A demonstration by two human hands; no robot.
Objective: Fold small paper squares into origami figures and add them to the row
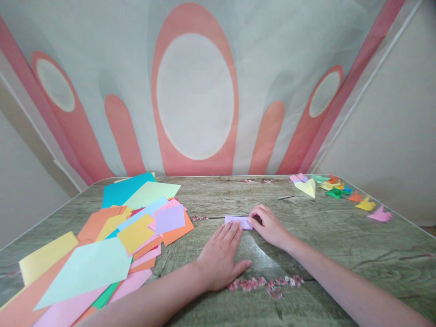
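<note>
A small lilac sheet of paper [231, 220], folded into a narrow rectangle, lies on the wood-patterned table in front of me. My left hand [223, 254] rests flat with fingers stretched out, its fingertips pressing on the paper's lower edge and the thumb apart on the table. At the right end of the strip, my right hand [269, 225] pinches the paper's edge between thumb and forefinger, the other fingers curled. Both hands partly cover the strip, so its folds cannot be made out fully.
Coloured paper sheets [88, 263] lie in a loose, overlapping heap on the left, partly behind my left forearm. At the far right stand a pale yellow paper plane [307, 187] and several small folded paper figures [366, 203]. A patterned cloth [195, 95] hangs behind the table [340, 254].
</note>
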